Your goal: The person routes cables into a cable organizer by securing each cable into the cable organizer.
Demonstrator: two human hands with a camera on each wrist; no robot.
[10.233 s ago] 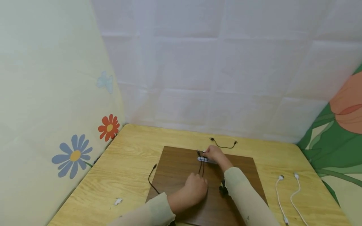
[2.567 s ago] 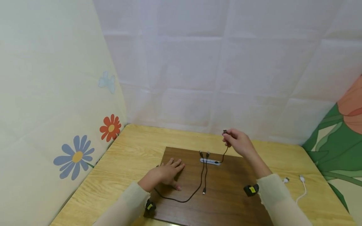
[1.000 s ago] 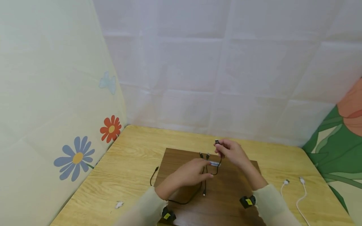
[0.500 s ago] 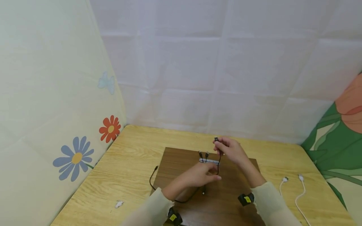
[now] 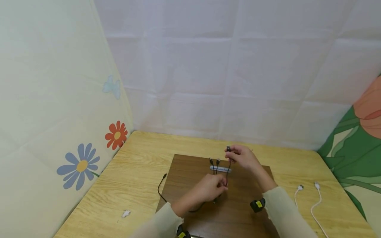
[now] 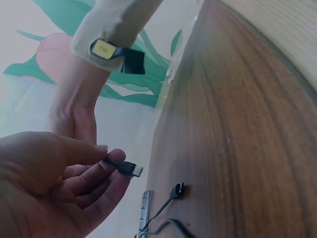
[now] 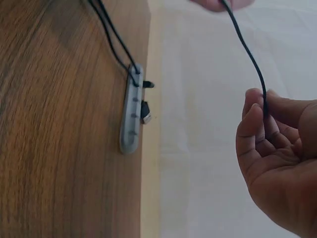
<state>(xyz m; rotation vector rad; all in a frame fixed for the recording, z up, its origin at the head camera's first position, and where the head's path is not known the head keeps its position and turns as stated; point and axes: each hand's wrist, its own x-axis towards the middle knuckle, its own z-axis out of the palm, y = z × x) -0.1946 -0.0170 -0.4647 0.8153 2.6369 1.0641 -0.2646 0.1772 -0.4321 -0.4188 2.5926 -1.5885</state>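
A short black USB cable (image 7: 251, 55) is stretched between the two hands above the board. My right hand (image 5: 242, 156) pinches it just below its USB-A plug (image 5: 228, 148), which points up. My left hand (image 5: 210, 187) pinches the other end; its small plug (image 6: 130, 168) pokes out past the fingertips in the left wrist view. Beneath and behind the hands, a grey-blue cable clip strip (image 7: 131, 119) lies on the brown board (image 5: 244, 201). Two black cables (image 7: 111, 37) sit in neighbouring slots at one end of it, and several other slots hold no cable.
Two white cables (image 5: 316, 206) lie on the yellow wood-grain table (image 5: 143, 158) to the right. One black cable's end (image 5: 161, 185) hangs past the board's left edge. A small white piece (image 5: 126, 213) lies at front left. Flowered and white cloths enclose the table.
The short black cable, at the table's back ten seconds ago, is now in my hands. My left hand has left the board's left side and now pinches the cable's lower end.
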